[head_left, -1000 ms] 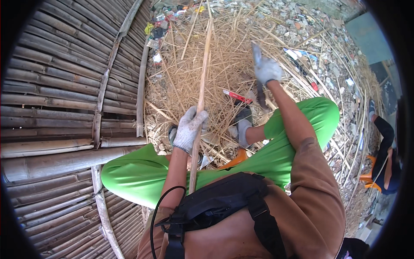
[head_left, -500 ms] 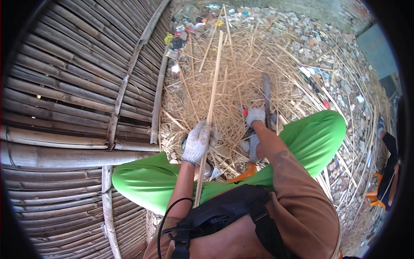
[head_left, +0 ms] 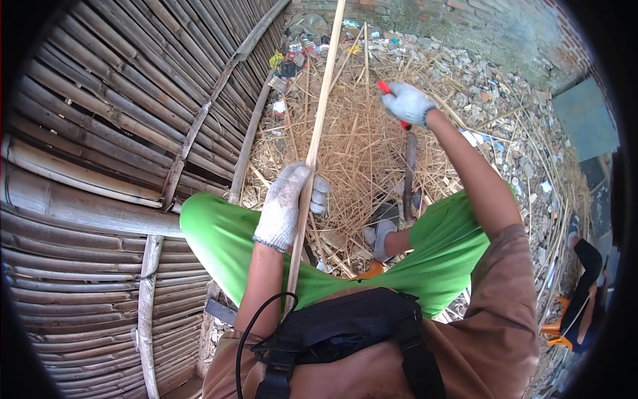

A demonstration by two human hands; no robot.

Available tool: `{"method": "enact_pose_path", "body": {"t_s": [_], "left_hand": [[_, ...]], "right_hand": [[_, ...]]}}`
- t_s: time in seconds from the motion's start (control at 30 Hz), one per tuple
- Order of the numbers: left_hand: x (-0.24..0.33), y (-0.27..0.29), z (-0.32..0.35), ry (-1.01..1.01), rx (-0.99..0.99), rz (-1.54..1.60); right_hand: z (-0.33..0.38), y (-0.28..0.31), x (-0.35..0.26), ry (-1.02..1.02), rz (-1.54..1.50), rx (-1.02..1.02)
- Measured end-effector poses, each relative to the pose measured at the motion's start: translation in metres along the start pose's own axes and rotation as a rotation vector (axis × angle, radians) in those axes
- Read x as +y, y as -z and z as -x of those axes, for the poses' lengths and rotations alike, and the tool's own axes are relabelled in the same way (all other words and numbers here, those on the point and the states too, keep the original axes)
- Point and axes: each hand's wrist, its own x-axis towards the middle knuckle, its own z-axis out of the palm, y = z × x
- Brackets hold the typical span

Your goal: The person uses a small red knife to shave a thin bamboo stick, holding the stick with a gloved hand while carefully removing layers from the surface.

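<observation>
My left hand [head_left: 280, 206], in a whitish work glove, is closed around a long pale bamboo strip [head_left: 323, 100]. The strip slants from my lap up past the top of the view. Farther off to the right, my gloved right hand [head_left: 409, 104] grips a red-handled knife [head_left: 384, 87]. Red handle shows on both sides of the fist, and a short dark length of blade seems to point up and left. The knife is apart from the strip. Beneath both hands lies a heap of thin bamboo shavings [head_left: 352, 153].
A slatted bamboo wall [head_left: 100, 126] runs along my left. A dark stick [head_left: 410, 173] stands near my right foot. Rubble and litter [head_left: 478, 93] spread toward a brick wall [head_left: 458, 26]. Another person [head_left: 588, 279] is at the far right, beside an orange stool [head_left: 557, 332].
My right hand has swung up and away from near my right foot, carrying the red-handled knife. The bamboo strip has shifted farther up through the view, still in my left hand.
</observation>
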Motion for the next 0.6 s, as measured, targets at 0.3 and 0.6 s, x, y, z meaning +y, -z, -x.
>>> {"method": "enact_pose_path", "body": {"t_s": [0.3,0.6], "left_hand": [[0.008,-0.002,-0.009,-0.062,-0.057,0.064],[-0.018,0.008,-0.015,0.081,-0.079,0.215]], "right_hand": [[0.067,0.0,-0.074,0.318,-0.012,0.262],[0.064,-0.091,-0.068,0.549,0.149,0.375]]}}
